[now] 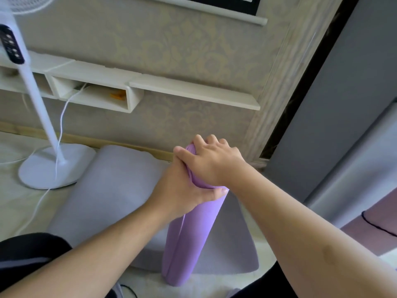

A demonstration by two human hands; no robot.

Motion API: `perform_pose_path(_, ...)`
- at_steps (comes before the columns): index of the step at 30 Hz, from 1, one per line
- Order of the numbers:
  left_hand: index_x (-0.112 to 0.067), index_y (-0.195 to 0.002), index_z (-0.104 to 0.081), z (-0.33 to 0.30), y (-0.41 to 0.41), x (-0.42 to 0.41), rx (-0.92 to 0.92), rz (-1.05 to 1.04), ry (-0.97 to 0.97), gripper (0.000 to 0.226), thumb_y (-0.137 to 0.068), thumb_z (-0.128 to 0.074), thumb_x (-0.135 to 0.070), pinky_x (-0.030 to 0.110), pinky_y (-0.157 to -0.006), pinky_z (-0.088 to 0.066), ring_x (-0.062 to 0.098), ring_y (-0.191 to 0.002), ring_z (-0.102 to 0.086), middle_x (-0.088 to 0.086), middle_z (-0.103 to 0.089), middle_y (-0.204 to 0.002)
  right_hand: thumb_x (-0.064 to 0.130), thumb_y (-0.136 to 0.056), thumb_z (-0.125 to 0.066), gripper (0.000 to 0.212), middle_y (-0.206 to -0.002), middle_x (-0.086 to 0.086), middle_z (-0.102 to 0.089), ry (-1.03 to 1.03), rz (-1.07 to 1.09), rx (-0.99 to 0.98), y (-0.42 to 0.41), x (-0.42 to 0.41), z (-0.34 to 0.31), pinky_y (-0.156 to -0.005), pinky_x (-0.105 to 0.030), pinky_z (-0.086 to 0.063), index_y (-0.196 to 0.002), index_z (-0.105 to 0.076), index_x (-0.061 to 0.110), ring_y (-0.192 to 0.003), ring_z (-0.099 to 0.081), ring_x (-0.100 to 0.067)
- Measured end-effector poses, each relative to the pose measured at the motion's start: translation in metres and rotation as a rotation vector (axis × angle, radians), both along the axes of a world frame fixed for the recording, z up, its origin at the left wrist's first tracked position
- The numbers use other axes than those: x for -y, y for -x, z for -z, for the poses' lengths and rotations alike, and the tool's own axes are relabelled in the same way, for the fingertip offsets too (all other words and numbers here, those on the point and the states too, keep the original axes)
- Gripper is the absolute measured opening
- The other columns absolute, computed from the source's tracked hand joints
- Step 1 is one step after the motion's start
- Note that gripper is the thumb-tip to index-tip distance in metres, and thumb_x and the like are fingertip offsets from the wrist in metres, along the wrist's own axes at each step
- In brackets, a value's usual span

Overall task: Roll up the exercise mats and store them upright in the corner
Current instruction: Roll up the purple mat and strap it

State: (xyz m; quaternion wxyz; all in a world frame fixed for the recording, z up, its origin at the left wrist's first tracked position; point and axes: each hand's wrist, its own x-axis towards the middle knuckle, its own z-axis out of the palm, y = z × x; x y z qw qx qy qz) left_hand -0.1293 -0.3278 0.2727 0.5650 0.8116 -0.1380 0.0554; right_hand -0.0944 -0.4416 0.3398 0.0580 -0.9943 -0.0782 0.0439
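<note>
Both hands up at the top of the purple mat (189, 237), rolled into a tight tube and standing on end, leaning a touch to the right at the top. The left hand (182, 190) wraps the tube from the left side just under its upper end, thumb showing across the front. The right hand (214, 162) caps the very top, fingers curled over the far rim and gripping it. The loose outer edge of the roll runs as a seam down the front left of the tube, all the way to the bottom end, which sits near the lower edge of view.

Behind and under it lies the grey mat (111, 190), flat on the floor, its rounded far corner up against the wooden skirting (90, 139) and its near right corner poking out past the purple tube. To the left, the white fan base (51, 166) sits just beside that grey mat, pole rising up and left, white cable (62, 117) trailing down across the floor.

Right of the hands, the wall meets a dark vertical strip and a grey panel (335, 117), and the floor between tube and panel is a narrow gap. White wall shelf (193, 91) runs above, well apart from the hands
</note>
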Motion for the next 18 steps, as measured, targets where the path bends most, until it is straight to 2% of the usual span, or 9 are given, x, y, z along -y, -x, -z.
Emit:
perform_pose_path(4,-0.056,-0.122,-0.041,-0.001,-0.001,-0.008,-0.038,-0.039,0.032,0.086,-0.062,-0.101,-0.041,0.002,-0.075,-0.046,-0.022,-0.104,-0.058,-0.044,-0.060,-0.112,0.074,-0.104,-0.024,0.069,-0.149,-0.007,-0.047,-0.159,0.012,-0.170,-0.013,-0.003,-0.028,-0.111,-0.052,-0.035,-0.151,-0.047,0.030,-0.142,-0.039,-0.035)
perform_pose_path(7,-0.054,-0.112,-0.042,0.003,-0.005,-0.007,-0.064,-0.072,0.034,0.080,-0.061,-0.102,-0.040,0.001,-0.073,-0.045,-0.025,-0.100,-0.056,-0.044,-0.061,-0.108,0.038,-0.113,-0.032,0.045,-0.141,-0.010,-0.050,-0.072,-0.077,-0.031,-0.027,0.004,-0.037,-0.106,-0.051,-0.041,-0.156,-0.035,0.025,-0.132,-0.047,-0.038)
perform_pose_path(8,-0.053,-0.113,-0.042,0.005,-0.007,-0.006,-0.062,-0.072,0.034,0.081,-0.061,-0.102,-0.040,0.002,-0.072,-0.046,-0.024,-0.099,-0.057,-0.039,-0.064,-0.109,0.041,-0.110,-0.028,0.043,-0.138,-0.006,-0.050,-0.015,-0.093,0.023,-0.028,0.003,-0.030,-0.104,-0.052,-0.042,-0.152,-0.035,0.031,-0.127,-0.046,-0.035)
perform_pose_path(10,-0.052,-0.119,-0.039,0.006,-0.007,-0.005,-0.078,-0.067,0.021,0.086,-0.060,-0.101,-0.045,0.005,-0.070,-0.048,-0.020,-0.098,-0.058,-0.028,-0.065,-0.111,0.053,-0.107,-0.013,0.042,-0.135,0.002,-0.050,0.039,-0.057,-0.051,-0.026,0.000,-0.013,-0.106,-0.053,-0.038,-0.140,-0.038,0.045,-0.123,-0.044,-0.029)
perform_pose_path(12,-0.052,-0.123,-0.038,0.002,-0.007,-0.007,-0.060,-0.074,0.017,0.090,-0.059,-0.101,-0.048,0.005,-0.071,-0.048,-0.021,-0.099,-0.057,-0.028,-0.063,-0.113,0.056,-0.107,-0.008,0.048,-0.140,0.001,-0.051,0.021,-0.053,-0.117,-0.027,-0.005,-0.018,-0.111,-0.053,-0.034,-0.142,-0.038,0.044,-0.131,-0.045,-0.031)
perform_pose_path(14,-0.054,-0.116,-0.041,-0.001,-0.006,-0.006,-0.048,-0.072,0.021,0.082,-0.061,-0.102,-0.043,0.003,-0.073,-0.046,-0.024,-0.099,-0.056,-0.035,-0.064,-0.110,0.045,-0.110,-0.023,0.049,-0.153,-0.006,-0.043,-0.087,-0.010,-0.091,-0.040,-0.001,-0.034,-0.113,-0.056,-0.032,-0.158,-0.030,0.035,-0.141,-0.042,-0.037)
perform_pose_path(16,-0.052,-0.111,-0.049,0.001,-0.008,-0.004,-0.028,-0.059,0.024,0.073,-0.064,-0.102,-0.036,0.006,-0.075,-0.049,-0.021,-0.099,-0.060,-0.041,-0.064,-0.108,0.028,-0.107,-0.046,0.058,-0.155,-0.009,-0.037,0.021,-0.064,0.025,-0.047,0.001,-0.037,-0.113,-0.057,-0.034,-0.161,-0.023,0.029,-0.141,-0.039,-0.038)
perform_pose_path(17,-0.050,-0.115,-0.049,0.003,-0.010,-0.003,-0.024,-0.052,0.023,0.075,-0.063,-0.102,-0.037,0.011,-0.077,-0.052,-0.017,-0.101,-0.062,-0.037,-0.066,-0.109,0.040,-0.106,-0.047,0.055,-0.153,-0.008,-0.038,0.092,-0.094,0.032,-0.046,0.001,-0.029,-0.113,-0.056,-0.032,-0.157,-0.029,0.030,-0.141,-0.039,-0.036)
perform_pose_path(18,-0.047,-0.122,-0.048,0.004,-0.009,-0.003,-0.037,-0.043,0.017,0.080,-0.062,-0.101,-0.041,0.015,-0.080,-0.054,-0.014,-0.103,-0.063,-0.031,-0.067,-0.112,0.057,-0.105,-0.035,0.053,-0.149,-0.007,-0.044,0.100,-0.101,0.008,-0.041,0.000,-0.019,-0.113,-0.053,-0.031,-0.151,-0.038,0.032,-0.140,-0.040,-0.036)
